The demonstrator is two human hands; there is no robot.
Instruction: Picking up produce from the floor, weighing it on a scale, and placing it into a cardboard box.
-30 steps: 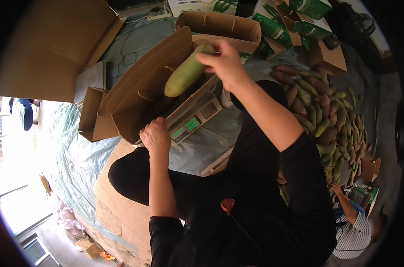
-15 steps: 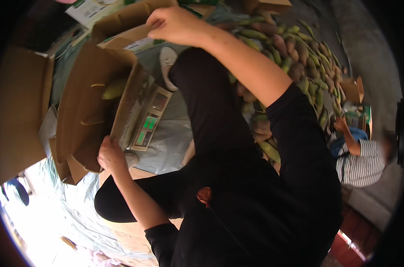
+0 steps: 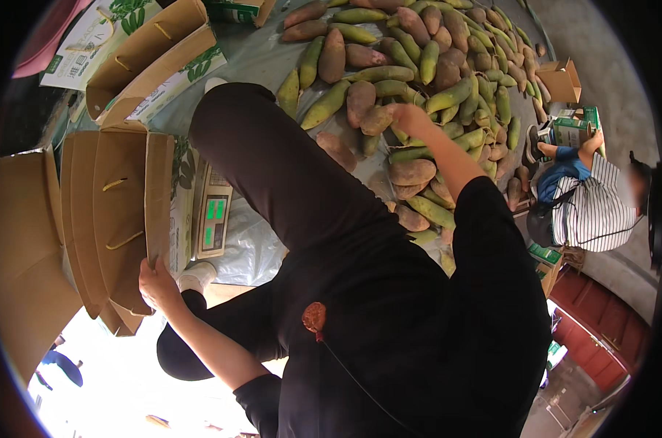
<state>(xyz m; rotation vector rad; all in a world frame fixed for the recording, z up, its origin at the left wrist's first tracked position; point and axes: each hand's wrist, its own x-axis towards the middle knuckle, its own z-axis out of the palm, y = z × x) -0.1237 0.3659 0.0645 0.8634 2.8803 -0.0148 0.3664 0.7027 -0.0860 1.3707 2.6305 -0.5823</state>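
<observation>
An open cardboard carton (image 3: 158, 197) with yellow cord handles stands on a scale (image 3: 213, 230) with a green-lit display. My left hand (image 3: 159, 286) pinches the carton's near rim. Over a large heap of long green and reddish-brown fruits (image 3: 448, 69), my right hand (image 3: 413, 121) has its fingers closed on a brownish fruit (image 3: 377, 120) at the heap's near side. The bottom of the carton cannot be seen from here.
A second open carton (image 3: 152, 55) stands beyond the first, and a large brown box (image 3: 28, 226) is at the left. My bent knee (image 3: 232, 117) lies between carton and heap. A person in a striped shirt (image 3: 597, 208) sits at the right, near small boxes (image 3: 561, 80).
My right hand has swung from the far side of the carton rightward to the fruit heap and closed on a fruit. The left hand stays on the carton's rim.
</observation>
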